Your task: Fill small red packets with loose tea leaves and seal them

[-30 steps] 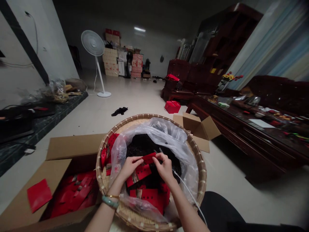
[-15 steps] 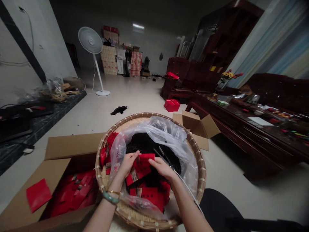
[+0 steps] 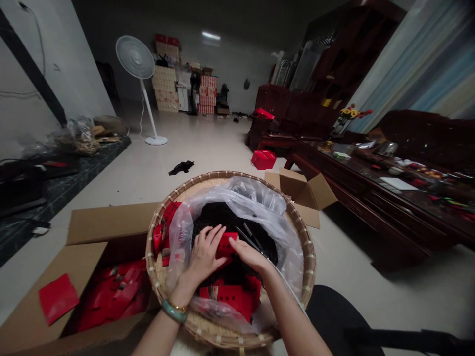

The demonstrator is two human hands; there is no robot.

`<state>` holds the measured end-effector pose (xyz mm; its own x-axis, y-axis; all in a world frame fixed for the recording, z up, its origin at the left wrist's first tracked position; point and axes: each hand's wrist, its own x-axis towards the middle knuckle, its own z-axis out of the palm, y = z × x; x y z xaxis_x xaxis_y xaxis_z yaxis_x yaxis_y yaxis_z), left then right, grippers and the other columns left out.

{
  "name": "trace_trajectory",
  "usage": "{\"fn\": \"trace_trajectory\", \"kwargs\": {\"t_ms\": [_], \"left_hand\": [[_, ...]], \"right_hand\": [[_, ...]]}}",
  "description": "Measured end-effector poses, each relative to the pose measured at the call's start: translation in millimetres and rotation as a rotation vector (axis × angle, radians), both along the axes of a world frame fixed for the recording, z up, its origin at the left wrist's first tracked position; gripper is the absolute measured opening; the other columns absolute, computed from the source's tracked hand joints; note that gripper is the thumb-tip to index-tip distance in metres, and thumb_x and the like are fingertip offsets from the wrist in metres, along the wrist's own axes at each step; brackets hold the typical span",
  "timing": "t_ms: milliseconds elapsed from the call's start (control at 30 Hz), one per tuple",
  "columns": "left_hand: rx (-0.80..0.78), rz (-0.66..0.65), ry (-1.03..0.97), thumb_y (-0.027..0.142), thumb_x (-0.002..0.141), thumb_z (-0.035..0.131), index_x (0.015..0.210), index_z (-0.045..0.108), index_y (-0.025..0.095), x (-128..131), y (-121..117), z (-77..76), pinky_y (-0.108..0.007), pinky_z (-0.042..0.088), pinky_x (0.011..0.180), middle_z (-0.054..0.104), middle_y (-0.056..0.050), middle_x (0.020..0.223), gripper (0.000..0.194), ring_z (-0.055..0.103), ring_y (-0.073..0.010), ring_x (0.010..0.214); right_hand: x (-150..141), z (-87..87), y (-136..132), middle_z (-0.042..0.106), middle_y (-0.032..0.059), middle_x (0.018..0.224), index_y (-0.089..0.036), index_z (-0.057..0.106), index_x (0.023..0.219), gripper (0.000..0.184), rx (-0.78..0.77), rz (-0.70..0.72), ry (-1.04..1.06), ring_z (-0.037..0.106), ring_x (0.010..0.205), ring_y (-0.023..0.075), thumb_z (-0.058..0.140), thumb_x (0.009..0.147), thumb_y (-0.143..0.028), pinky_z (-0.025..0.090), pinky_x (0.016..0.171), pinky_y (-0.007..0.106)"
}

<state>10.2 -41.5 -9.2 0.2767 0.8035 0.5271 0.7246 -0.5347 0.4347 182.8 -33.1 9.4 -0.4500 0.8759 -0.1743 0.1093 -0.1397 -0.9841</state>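
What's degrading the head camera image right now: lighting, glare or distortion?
Head view: dim overall, with glare at the ceiling light; wide-angle distortion slants the curtain at the edge; sheen on the plastic bag; left hand and right hand look fairly sharp, no obvious blur.

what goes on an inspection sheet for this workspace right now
surface: pale floor, with a woven bamboo tray on it
job's things: red packet at both hands, over dark leaves in a clear plastic bag
clutter: black cloth on the floor
grips: left hand and right hand both touch the packet
cables: white cord beside the right forearm
surroundings: cardboard box of red packets, standing fan, stacked cartons
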Motion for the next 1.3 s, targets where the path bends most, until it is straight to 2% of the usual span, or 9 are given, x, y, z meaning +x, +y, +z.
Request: {"fn": "trace_trajectory", "kwargs": {"t_ms": [133,300,367,467,600,700,800,967,1300], "left_hand": [[-0.021,0.02,0.029,0.007,0.065,0.062,0.127,0.047,0.021,7.2,0.2,-5.5,-0.045,0.043,0.087,0.059,-0.009,0.119,0.065,0.047,-0.0278,0.11],[-0.012,0.169,-0.243,0.022,0.07,0.064,0.115,0.055,0.02,0.9,11.6,-12.6,-0.041,0.046,0.087,0.062,-0.009,0.105,0.046,0.055,-0.0246,0.099],[-0.033,0.305,-0.336,0.031,0.07,0.066,0.112,0.056,0.019,-4.2,14.6,-16.0,-0.041,0.047,0.087,0.061,-0.009,0.102,0.045,0.056,-0.0248,0.097],[-0.054,0.457,-0.418,0.04,0.066,0.068,0.113,0.057,0.018,-8.5,17.3,-23.5,-0.042,0.047,0.087,0.06,-0.01,0.101,0.052,0.057,-0.026,0.096],[-0.062,0.487,-0.442,0.044,0.064,0.068,0.114,0.056,0.018,-8.1,18.9,-30.7,-0.042,0.047,0.086,0.058,-0.011,0.103,0.057,0.058,-0.0261,0.095],[-0.068,0.504,-0.448,0.045,0.064,0.068,0.114,0.056,0.016,-8.9,19.1,-31.8,-0.042,0.048,0.085,0.058,-0.012,0.102,0.059,0.058,-0.026,0.094],[-0.064,0.523,-0.449,0.045,0.064,0.068,0.115,0.055,0.016,-11.1,19.6,-32.6,-0.042,0.048,0.085,0.057,-0.011,0.101,0.06,0.058,-0.0262,0.094],[-0.086,0.521,-0.45,0.044,0.063,0.069,0.114,0.055,0.016,-9.6,20.9,-32.4,-0.042,0.048,0.083,0.058,-0.011,0.1,0.06,0.058,-0.0262,0.093],[-0.098,0.529,-0.46,0.041,0.063,0.068,0.113,0.056,0.018,-7.2,16.6,-30.8,-0.042,0.048,0.083,0.058,-0.01,0.098,0.056,0.058,-0.0264,0.091]], "right_hand": [[-8.8,11.7,5.6,0.067,0.0043,0.092,-0.017,0.068,0.093,0.051,0.091,0.016,-0.104,0.057,0.091,0.0218,0.046,0.08,-0.062,0.04,0.09,0.038],[-7.5,26.1,18.0,0.067,0.0064,0.082,-0.016,0.068,0.087,0.051,0.162,-0.155,0.12,0.061,0.086,0.0218,0.04,0.083,-0.058,0.044,0.085,0.038],[-4.1,19.0,27.5,0.067,0.0083,0.085,-0.016,0.067,0.089,0.045,0.184,-0.287,0.13,0.062,0.088,0.0226,0.041,0.084,-0.053,0.046,0.082,0.039],[-5.1,-4.9,49.4,0.065,0.0099,0.101,-0.018,0.066,0.097,0.027,0.308,-0.303,-0.16,0.058,0.101,0.0249,0.052,0.079,-0.034,0.041,0.092,0.043],[-20.1,-32.6,92.0,0.042,0.016,0.137,-0.012,0.041,0.132,0.068,0.446,-0.198,-0.495,0.034,0.13,0.0253,0.054,0.065,-0.009,0.025,0.107,0.041],[-33.7,-38.4,123.0,0.029,0.0199,0.144,-0.01,0.029,0.138,0.089,0.382,-0.144,-0.668,0.027,0.133,0.0292,0.059,0.055,-0.006,0.025,0.107,0.04],[-43.1,-39.1,138.9,0.03,0.0217,0.142,-0.013,0.03,0.137,0.099,0.329,-0.143,-0.735,0.028,0.131,0.0349,0.067,0.046,-0.007,0.026,0.104,0.044],[-43.5,-42.1,133.9,0.045,0.0181,0.127,-0.016,0.033,0.133,0.091,0.352,-0.134,-0.743,0.043,0.118,0.0323,0.071,0.05,-0.016,0.033,0.096,0.041],[-51.3,-47.6,121.6,0.049,0.009,0.11,-0.024,0.04,0.124,0.072,0.367,-0.191,-0.697,0.055,0.095,0.0241,0.07,0.059,-0.02,0.041,0.081,0.033]]}}
